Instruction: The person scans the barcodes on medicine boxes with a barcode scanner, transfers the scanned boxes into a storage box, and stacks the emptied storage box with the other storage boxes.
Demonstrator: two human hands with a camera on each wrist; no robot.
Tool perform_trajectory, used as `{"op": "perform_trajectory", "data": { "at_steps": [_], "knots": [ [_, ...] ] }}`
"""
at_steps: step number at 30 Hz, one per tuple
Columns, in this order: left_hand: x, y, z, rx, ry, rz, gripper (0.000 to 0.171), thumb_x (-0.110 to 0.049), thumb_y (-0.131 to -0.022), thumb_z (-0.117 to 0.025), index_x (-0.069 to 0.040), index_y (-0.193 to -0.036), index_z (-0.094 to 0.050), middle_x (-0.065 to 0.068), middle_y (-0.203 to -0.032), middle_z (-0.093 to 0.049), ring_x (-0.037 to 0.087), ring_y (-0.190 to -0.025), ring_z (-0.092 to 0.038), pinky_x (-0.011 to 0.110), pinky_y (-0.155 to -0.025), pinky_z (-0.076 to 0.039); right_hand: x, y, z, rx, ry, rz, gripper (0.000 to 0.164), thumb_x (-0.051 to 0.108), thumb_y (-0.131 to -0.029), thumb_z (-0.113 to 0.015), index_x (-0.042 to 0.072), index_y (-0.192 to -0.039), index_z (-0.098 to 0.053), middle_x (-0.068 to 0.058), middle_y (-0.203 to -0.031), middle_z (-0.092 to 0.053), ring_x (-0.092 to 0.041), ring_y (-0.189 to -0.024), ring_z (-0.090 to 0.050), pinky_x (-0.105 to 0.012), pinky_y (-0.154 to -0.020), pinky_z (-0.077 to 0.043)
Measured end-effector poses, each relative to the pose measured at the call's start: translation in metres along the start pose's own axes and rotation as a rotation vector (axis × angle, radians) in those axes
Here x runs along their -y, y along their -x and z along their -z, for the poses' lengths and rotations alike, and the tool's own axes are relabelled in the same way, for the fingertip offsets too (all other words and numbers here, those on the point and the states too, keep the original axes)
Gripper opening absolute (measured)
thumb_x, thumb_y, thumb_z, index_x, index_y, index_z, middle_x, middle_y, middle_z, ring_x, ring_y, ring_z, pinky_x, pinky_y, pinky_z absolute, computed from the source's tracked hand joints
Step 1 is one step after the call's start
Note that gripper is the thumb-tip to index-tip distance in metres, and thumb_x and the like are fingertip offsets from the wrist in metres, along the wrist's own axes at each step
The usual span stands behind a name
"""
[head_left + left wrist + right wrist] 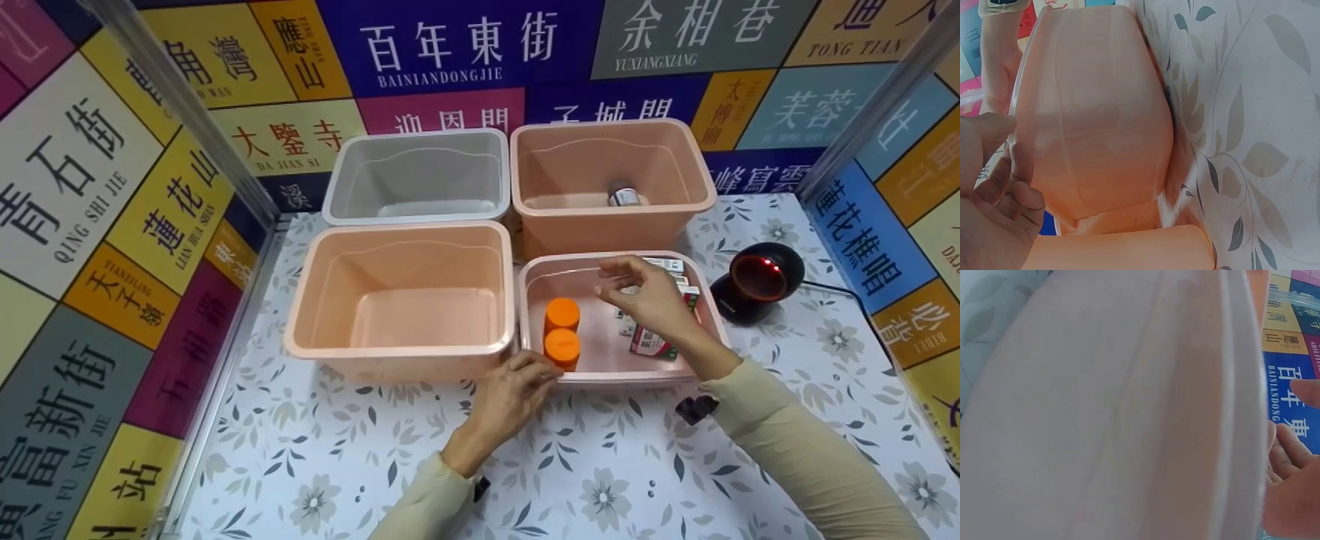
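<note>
So, left hand (510, 395) pinching pink bin's rim (630, 376); right hand (651, 298) above, clear

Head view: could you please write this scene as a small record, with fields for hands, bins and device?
Left hand: grips the rim of the pink bin
Right hand: above the pink bin, no held item visible
Pink bin contents: two orange-capped containers, several small boxes
Back right bin: holds one small bottle
Left side: grey bin behind peach bin
Device: black scanner-like unit, red light visible
</note>
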State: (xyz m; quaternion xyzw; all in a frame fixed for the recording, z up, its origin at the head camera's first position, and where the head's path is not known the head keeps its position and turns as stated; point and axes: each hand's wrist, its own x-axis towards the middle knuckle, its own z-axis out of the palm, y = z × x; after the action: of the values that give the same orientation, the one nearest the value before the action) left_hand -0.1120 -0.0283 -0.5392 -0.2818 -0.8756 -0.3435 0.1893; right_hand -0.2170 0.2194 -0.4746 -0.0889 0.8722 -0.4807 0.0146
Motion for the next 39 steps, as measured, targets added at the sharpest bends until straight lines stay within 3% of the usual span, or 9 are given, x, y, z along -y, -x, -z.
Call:
{"op": "perform_trajectory", "data": {
  "at_steps": [5, 13, 23, 32, 39],
  "knots": [
    [0.0, 0.001, -0.001, -0.011, -0.001, -0.008, 0.011, -0.022, -0.093, -0.072, -0.022, -0.102, -0.077, -0.008, -0.102, -0.071, 0.006, -0.09, -0.07, 0.016, -0.072, -0.055, -0.004, 0.002, -0.006, 0.015, 0.008, -0.008, 0.048, 0.032, -0.089, -0.076, 0.005, -0.127, -0.063, -0.013, -0.123, -0.068, -0.022, -0.101, -0.065, -0.017, -0.08, -0.053],
    [0.001, 0.001, -0.001, -0.006, 0.001, -0.01, 0.012, -0.022, -0.093, -0.072, -0.023, -0.103, -0.077, -0.008, -0.101, -0.07, 0.006, -0.09, -0.07, 0.017, -0.073, -0.055, -0.01, 0.004, -0.014, 0.039, -0.024, -0.022, 0.044, 0.022, -0.088, -0.077, 0.003, -0.125, -0.064, -0.016, -0.122, -0.068, -0.03, -0.103, -0.067, -0.016, -0.079, -0.051],
    [0.001, 0.001, 0.0, 0.008, 0.033, -0.013, 0.011, -0.02, -0.094, -0.071, -0.021, -0.104, -0.076, -0.007, -0.103, -0.07, 0.007, -0.094, -0.069, 0.014, -0.081, -0.054, -0.02, 0.002, -0.026, 0.082, 0.014, -0.03, 0.045, 0.024, -0.088, -0.077, 0.003, -0.125, -0.064, -0.015, -0.12, -0.07, -0.028, -0.1, -0.069, -0.017, -0.075, -0.053],
    [0.001, 0.0, -0.001, -0.016, 0.026, -0.016, 0.012, -0.02, -0.091, -0.073, -0.021, -0.103, -0.076, -0.007, -0.101, -0.07, 0.007, -0.089, -0.069, 0.014, -0.075, -0.054, -0.026, 0.001, -0.034, 0.127, -0.045, -0.02, 0.043, 0.014, -0.087, -0.075, -0.002, -0.125, -0.062, -0.02, -0.118, -0.07, -0.032, -0.099, -0.068, -0.018, -0.074, -0.054],
    [0.002, 0.0, -0.002, -0.014, 0.02, -0.006, 0.012, -0.019, -0.091, -0.073, -0.022, -0.102, -0.076, -0.007, -0.1, -0.071, 0.007, -0.09, -0.07, 0.015, -0.074, -0.055, -0.029, 0.0, -0.038, 0.189, -0.048, -0.044, 0.049, 0.018, -0.087, -0.077, 0.0, -0.129, -0.061, -0.019, -0.124, -0.068, -0.033, -0.104, -0.068, -0.022, -0.072, -0.056]
  ]
}}
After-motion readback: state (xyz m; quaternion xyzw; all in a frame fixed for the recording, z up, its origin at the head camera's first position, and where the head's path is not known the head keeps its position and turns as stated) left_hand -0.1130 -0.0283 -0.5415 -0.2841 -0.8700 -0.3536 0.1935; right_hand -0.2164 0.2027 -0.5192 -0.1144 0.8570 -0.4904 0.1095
